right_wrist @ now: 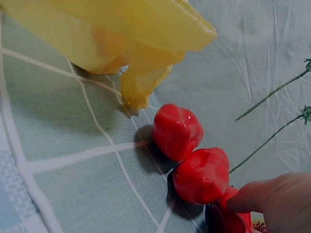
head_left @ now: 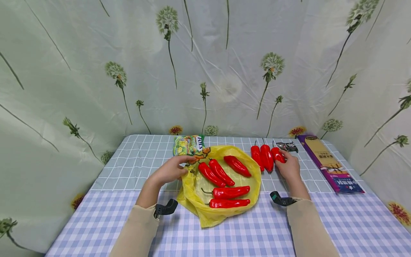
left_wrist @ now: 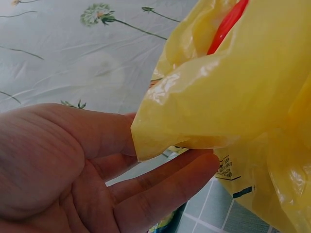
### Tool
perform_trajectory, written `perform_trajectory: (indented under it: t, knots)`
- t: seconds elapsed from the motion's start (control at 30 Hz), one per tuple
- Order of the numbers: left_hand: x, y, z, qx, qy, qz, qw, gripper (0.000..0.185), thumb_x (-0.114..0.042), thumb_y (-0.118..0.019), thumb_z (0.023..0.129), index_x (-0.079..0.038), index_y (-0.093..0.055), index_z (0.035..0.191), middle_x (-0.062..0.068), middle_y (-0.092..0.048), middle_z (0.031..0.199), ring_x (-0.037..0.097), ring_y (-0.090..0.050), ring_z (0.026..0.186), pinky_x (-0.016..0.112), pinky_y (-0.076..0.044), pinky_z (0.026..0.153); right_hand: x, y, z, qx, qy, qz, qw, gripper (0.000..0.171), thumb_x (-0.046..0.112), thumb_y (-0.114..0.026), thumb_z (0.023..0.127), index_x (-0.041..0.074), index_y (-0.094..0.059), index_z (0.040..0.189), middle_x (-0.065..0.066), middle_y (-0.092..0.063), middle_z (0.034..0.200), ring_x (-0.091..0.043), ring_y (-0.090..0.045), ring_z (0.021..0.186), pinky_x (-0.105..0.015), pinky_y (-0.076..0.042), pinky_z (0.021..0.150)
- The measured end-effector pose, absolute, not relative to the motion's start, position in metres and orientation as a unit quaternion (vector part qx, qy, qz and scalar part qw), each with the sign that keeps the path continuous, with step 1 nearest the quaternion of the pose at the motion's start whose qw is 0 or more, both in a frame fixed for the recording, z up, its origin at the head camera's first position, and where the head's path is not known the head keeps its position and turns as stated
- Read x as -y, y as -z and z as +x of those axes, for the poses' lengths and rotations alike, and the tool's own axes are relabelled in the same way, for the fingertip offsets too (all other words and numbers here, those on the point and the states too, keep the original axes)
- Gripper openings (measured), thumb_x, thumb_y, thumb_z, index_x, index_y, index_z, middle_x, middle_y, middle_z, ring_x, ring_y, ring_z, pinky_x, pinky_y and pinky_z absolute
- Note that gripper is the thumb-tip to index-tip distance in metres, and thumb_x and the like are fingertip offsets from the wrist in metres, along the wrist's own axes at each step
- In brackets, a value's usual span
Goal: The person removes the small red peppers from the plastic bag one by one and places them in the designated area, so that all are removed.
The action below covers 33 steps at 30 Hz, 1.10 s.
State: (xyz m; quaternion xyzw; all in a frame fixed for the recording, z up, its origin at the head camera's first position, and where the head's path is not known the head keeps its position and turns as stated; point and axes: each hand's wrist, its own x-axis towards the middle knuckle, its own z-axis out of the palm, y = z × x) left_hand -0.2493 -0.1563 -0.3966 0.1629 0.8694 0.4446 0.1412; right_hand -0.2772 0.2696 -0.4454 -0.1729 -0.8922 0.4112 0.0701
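Your left hand (head_left: 169, 170) was at 10 o'clock of the yellow bag (head_left: 210, 217), and it pinched the bag's edge between thumb and fingers. In this bag, open on the bench (head_left: 237, 242), lay five peppers (head_left: 230, 192). Your right hand (head_left: 290, 168), at 2 o'clock of the bag, pinched one red pepper (head_left: 277, 154); two other peppers (head_left: 267, 157) lay just beside it, toward 9 o'clock. A black packet (head_left: 287, 146) was at 12 o'clock of this hand.
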Motion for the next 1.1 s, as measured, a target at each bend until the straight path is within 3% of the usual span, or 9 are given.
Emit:
perform_trajectory:
  t: [0.7,0.9,1.1]
  knots:
    - [0.157,0.397,-0.249,-0.864,-0.457,0.156,0.146,0.052,0.003,-0.055,0.091,-0.011,-0.056,0.141,0.016,-0.052,0.147,0.02,-0.066,0.084,0.034,-0.06,0.068,-0.273,0.435,-0.272,0.895,-0.4,-0.191,0.055,0.053,0.019,-0.05,0.096,0.004,-0.046,0.146,-0.031,-0.042,0.145,-0.046,-0.04,0.13,-0.054,-0.047,0.105]
    - [0.157,0.398,-0.25,-0.865,-0.452,0.159,0.146,0.052,0.003,-0.054,0.091,-0.01,-0.056,0.141,0.016,-0.052,0.147,0.019,-0.065,0.083,0.035,-0.059,0.067,-0.27,0.426,-0.271,0.893,-0.396,-0.197,0.084,0.05,0.02,-0.049,0.096,0.006,-0.049,0.145,-0.028,-0.042,0.147,-0.045,-0.034,0.134,-0.059,-0.04,0.106]
    - [0.158,0.397,-0.249,-0.864,-0.451,0.17,0.147,0.054,0.005,-0.052,0.09,-0.007,-0.054,0.142,0.019,-0.051,0.147,0.018,-0.065,0.084,0.034,-0.058,0.065,-0.261,0.412,-0.268,0.892,-0.412,-0.155,0.106,0.049,0.021,-0.049,0.096,0.008,-0.05,0.144,-0.026,-0.045,0.144,-0.042,-0.039,0.133,-0.057,-0.041,0.109]
